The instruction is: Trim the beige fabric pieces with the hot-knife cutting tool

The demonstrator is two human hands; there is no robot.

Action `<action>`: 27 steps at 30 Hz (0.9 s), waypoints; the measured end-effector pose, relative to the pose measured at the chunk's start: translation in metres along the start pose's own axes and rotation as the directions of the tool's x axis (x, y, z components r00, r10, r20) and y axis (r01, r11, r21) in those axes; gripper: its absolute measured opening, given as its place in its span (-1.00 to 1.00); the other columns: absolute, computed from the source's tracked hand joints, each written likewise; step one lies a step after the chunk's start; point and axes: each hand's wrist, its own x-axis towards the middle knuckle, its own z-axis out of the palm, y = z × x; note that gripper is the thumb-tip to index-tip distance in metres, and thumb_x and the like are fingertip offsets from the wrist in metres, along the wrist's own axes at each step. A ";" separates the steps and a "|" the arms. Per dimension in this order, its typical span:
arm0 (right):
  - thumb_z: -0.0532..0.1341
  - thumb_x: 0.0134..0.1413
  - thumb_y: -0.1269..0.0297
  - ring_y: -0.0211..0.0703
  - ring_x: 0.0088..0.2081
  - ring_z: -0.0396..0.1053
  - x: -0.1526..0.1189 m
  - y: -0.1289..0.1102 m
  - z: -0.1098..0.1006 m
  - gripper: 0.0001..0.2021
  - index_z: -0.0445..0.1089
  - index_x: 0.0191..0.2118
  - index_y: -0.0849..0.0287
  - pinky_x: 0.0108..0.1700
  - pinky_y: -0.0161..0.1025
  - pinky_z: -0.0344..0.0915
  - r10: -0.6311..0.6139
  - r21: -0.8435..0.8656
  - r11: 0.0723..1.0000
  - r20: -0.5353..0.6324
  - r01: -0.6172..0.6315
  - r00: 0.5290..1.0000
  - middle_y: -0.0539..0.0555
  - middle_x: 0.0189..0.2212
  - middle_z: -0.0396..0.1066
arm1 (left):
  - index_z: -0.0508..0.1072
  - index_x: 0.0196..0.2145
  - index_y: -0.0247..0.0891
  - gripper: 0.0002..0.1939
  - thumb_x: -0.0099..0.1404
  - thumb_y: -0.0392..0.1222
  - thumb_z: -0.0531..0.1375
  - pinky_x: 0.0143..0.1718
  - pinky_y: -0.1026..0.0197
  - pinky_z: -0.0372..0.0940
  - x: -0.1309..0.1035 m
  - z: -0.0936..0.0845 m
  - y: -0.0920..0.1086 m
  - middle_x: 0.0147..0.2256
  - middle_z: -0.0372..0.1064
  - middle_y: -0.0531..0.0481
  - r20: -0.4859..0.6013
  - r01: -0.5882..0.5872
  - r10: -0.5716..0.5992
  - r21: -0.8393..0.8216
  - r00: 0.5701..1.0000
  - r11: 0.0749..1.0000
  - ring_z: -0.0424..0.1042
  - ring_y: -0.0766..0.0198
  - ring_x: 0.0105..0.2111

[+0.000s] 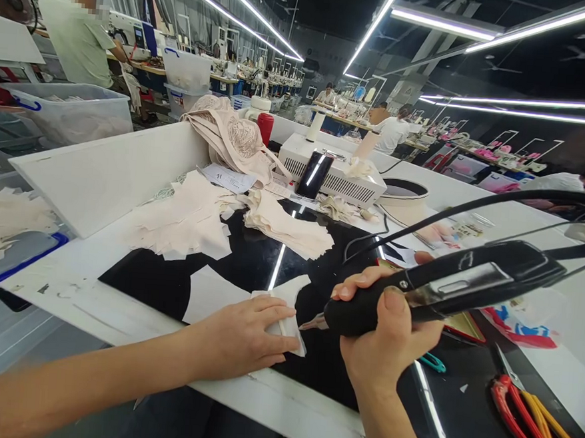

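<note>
On the black glossy tabletop (157,289) lies a white cut fabric piece (209,296), partly folded. My left hand (249,336) rests over it, fingers stretched out and slightly bent, covering part of it. My right hand (389,339) grips a black corded handheld tool (459,277) with a narrow metal tip. That tip points left and sits close beside the fabric's right edge; whether it touches, I cannot tell. Behind are a spread pile of pale fabric pieces (182,218) and a neater stack of cream pieces (292,222).
Red-and-orange-handled scissors (529,416) lie at the right. At the back are a dark phone (316,174), a white vented box (348,176), a lace bra pile (233,131) and a red thread spool (265,128). A white panel (110,166) borders the left. The tool's cord arches over the right side.
</note>
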 end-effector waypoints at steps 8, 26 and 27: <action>0.42 0.08 0.26 -0.24 -0.60 0.37 -0.001 0.002 0.001 -0.52 0.30 0.09 0.03 -0.51 -0.22 0.43 0.015 -0.016 1.000 -0.009 -0.015 1.000 -0.15 -0.48 0.46 | 0.52 0.14 -0.12 -0.73 0.55 -0.11 0.19 0.31 -0.09 0.33 -0.001 -0.003 0.000 0.29 0.34 -0.23 -0.004 0.006 -0.006 0.012 1.000 1.000 0.34 -0.05 0.30; 0.41 0.11 0.21 -0.24 -0.59 0.37 -0.010 -0.007 -0.004 -0.56 0.30 0.07 0.03 -0.51 -0.20 0.43 0.017 -0.063 0.998 0.041 -0.014 0.999 -0.14 -0.45 0.43 | 0.50 0.01 -0.39 -0.77 0.58 -0.19 0.13 0.17 0.06 0.45 -0.006 -0.018 0.027 -0.02 0.55 -0.24 -0.070 0.017 0.001 0.258 0.998 0.966 0.54 0.08 0.03; 0.41 0.12 0.21 -0.24 -0.58 0.37 -0.010 -0.007 -0.005 -0.56 0.29 0.06 0.03 -0.51 -0.20 0.43 0.024 -0.063 0.998 0.040 -0.021 0.999 -0.14 -0.45 0.44 | 0.51 -0.03 -0.39 -0.79 0.58 -0.24 0.12 0.13 0.04 0.47 -0.003 -0.021 0.022 -0.04 0.55 -0.24 -0.066 0.015 0.002 0.259 0.998 0.966 0.55 0.06 0.01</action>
